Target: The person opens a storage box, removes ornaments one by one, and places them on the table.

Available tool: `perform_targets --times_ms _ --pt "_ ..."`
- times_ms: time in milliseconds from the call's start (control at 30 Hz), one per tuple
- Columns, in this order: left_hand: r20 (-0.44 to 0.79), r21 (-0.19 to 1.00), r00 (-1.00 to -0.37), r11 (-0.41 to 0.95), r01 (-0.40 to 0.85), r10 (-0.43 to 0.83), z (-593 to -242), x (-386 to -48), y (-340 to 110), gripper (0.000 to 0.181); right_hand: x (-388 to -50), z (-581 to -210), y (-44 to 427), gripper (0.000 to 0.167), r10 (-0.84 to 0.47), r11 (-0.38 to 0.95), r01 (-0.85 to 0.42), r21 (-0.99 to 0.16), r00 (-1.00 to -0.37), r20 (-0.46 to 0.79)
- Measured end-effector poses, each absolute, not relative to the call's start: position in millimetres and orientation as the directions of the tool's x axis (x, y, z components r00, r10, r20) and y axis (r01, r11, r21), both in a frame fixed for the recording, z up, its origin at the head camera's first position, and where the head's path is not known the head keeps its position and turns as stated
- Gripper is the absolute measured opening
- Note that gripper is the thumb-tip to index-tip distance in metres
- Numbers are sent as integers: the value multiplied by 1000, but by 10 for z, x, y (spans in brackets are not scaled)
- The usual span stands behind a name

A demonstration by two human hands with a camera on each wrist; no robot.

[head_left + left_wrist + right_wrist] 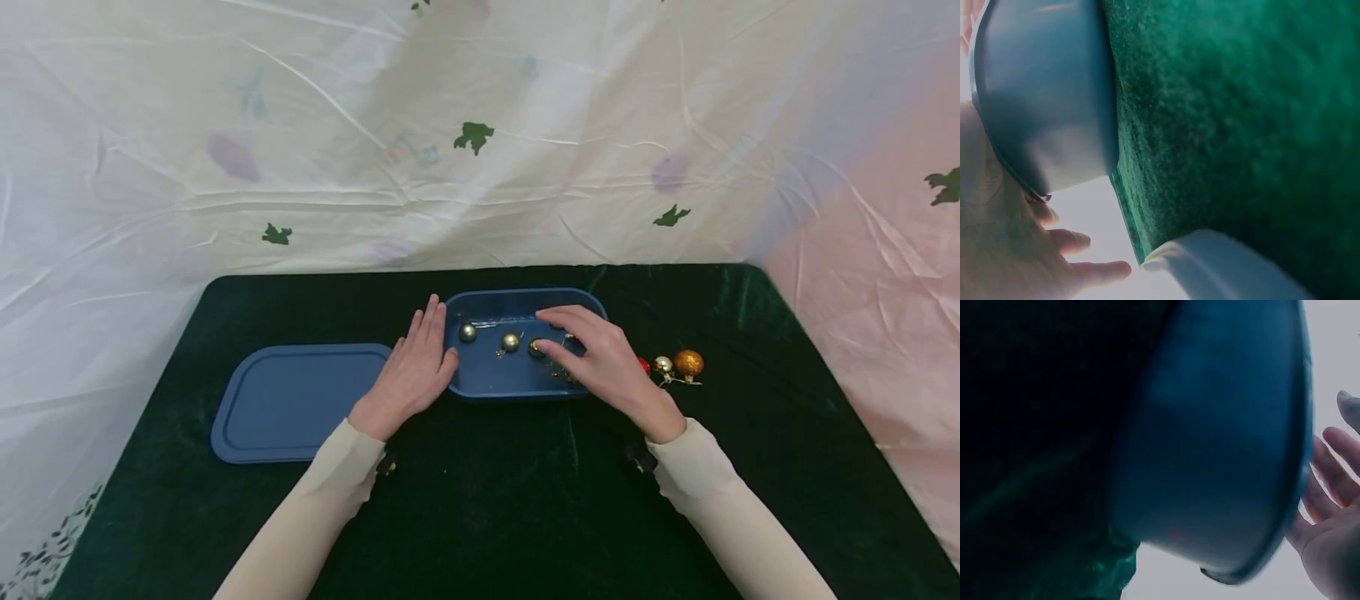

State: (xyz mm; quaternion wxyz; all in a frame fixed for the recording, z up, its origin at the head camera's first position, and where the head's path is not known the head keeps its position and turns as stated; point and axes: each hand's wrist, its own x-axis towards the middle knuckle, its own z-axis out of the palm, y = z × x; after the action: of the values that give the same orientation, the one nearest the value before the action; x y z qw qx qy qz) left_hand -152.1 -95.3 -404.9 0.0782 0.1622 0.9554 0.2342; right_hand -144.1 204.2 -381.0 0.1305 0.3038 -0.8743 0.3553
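Note:
A blue container (480, 388) with small gold ball ornaments (510, 342) inside stands near the back middle. The left hand (411, 368), fingers straight, rests against its left end; the left wrist view shows that hand (1016, 250) along the container's wall (1054, 94). Over the container's right part is the right hand (600, 358), fingers extended and thumb apart, with nothing seen between them; it hides part of the contents. In the right wrist view the relaxed fingers of the right hand (1335, 506) lie beside the rim of the container (1222, 425).
A flat blue lid (292, 404) lies left of the container, partly behind the left forearm. Right of the container lie a red ornament (643, 365), a small pale gold ball (663, 364) and an orange-gold ball (688, 362) on the dark green cloth (480, 517). Patterned fabric (525, 200) hangs behind.

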Motion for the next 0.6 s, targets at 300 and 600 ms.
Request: perform_targets --times_ms 300,600 --pt "-87 467 -938 846 258 334 -4050 -1535 -925 73 -1661 -3874 1872 48 -535 598 -584 -549 -801 270" --pt "-97 455 -940 855 251 327 -4022 -1525 -916 74 -1837 -3922 1742 51 -566 633 -519 -574 -816 113"
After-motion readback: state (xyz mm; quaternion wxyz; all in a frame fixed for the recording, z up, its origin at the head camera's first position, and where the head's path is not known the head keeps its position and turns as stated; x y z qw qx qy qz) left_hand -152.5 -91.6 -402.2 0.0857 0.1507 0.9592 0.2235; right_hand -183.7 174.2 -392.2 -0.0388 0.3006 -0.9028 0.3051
